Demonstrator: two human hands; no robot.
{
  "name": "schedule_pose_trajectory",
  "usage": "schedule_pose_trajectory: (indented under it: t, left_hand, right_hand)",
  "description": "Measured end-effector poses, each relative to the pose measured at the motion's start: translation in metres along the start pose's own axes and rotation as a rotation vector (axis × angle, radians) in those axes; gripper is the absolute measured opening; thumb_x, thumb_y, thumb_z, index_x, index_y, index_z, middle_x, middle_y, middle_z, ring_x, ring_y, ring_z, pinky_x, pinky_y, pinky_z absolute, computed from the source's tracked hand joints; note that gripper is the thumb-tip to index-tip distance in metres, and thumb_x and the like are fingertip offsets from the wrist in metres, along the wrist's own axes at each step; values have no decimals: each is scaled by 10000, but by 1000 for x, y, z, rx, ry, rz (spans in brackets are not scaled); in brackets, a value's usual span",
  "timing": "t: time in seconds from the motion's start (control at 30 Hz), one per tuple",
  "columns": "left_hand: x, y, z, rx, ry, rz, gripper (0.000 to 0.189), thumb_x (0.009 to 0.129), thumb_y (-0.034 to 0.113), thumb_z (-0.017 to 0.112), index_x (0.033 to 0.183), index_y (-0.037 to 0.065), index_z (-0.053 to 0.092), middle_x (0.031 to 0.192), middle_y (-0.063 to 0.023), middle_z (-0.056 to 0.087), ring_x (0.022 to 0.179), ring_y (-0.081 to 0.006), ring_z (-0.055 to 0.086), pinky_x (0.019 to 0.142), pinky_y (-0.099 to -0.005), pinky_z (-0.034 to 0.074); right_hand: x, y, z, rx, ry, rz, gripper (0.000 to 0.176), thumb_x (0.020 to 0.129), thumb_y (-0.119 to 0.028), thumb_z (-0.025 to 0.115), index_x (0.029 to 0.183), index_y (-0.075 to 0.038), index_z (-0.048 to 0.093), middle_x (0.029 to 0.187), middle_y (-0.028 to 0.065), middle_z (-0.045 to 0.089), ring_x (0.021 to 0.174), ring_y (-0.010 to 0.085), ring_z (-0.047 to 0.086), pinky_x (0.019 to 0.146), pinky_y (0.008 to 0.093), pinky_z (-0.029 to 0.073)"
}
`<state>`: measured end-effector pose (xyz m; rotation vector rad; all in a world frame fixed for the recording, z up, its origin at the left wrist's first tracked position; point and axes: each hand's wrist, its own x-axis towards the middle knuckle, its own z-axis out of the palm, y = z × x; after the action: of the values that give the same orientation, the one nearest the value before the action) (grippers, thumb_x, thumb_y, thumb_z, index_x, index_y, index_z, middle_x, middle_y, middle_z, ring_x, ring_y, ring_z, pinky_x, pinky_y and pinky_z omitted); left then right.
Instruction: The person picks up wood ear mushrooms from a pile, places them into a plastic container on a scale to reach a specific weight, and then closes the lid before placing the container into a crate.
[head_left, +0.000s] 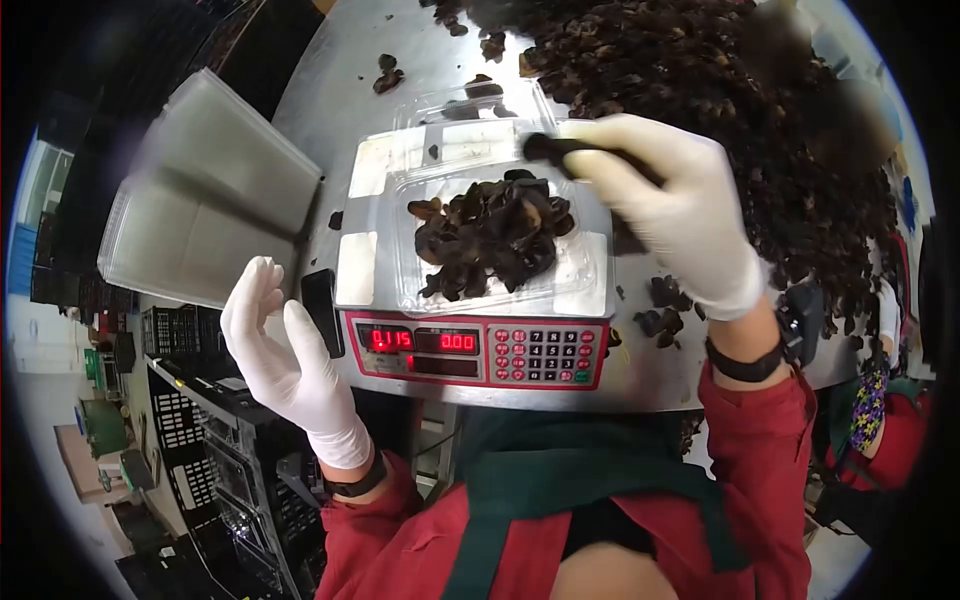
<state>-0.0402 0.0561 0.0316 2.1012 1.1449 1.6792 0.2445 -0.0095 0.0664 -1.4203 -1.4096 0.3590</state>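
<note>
My right hand (675,205), in a white glove, is closed on a piece of dark wood ear mushroom (548,150), slightly blurred, above the scale's upper right. On the scale (470,352) sits a clear plastic container (408,255) with its lid hinged away from me. A heap of wood ear mushrooms (495,235) lies in it. Red digits on the scale read 0.115 and 0.00. To the left of the scale, my gloved left hand (285,360) is raised with fingers apart and nothing in it, close to a black phone-like object (321,312).
A large pile of loose wood ears (690,80) covers the table's far right. A grey-white bin (215,190) stands tilted at the left. Stacked black crates (215,450) are below it. Another person's red sleeve (895,445) shows at the right edge.
</note>
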Motion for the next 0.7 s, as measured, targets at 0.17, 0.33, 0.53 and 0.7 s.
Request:
schedule_pose_trajectory:
  t: [0.17,0.33,0.53,0.7]
  left_hand:
    - [3,-1,6,82,-172,-17,375,878,-71,557,1251,-33,576,1211,-153,615,1094,-251,580,934,-339,454]
    - [-10,5,42,1,-458,32,422,1034,206,449,1370,-48,484,1347,-208,529,1239,-337,516,1068,-417,384]
    - [-6,18,59,33,-585,110,543,1004,265,484,1461,-18,402,1466,-215,448,1353,-377,428,1136,-458,310]
    - [-13,14,59,312,-767,245,458,960,167,539,1396,32,502,1388,-189,515,1282,-355,469,1135,-473,292]
  right_hand:
    - [11,29,91,-370,-265,-445,294,835,-209,692,1074,-43,659,1027,139,640,999,296,611,865,409,491]
    - [-5,23,107,-514,-119,-324,414,837,-313,674,1154,-58,596,1143,137,587,1080,296,556,954,449,438]
    - [-18,28,42,-393,119,-287,371,854,-269,670,1171,-86,613,1196,119,599,1047,304,580,926,427,451]
    - [-48,141,-25,-594,169,200,346,854,-247,662,1154,-76,642,1185,144,599,1110,332,555,971,415,459]
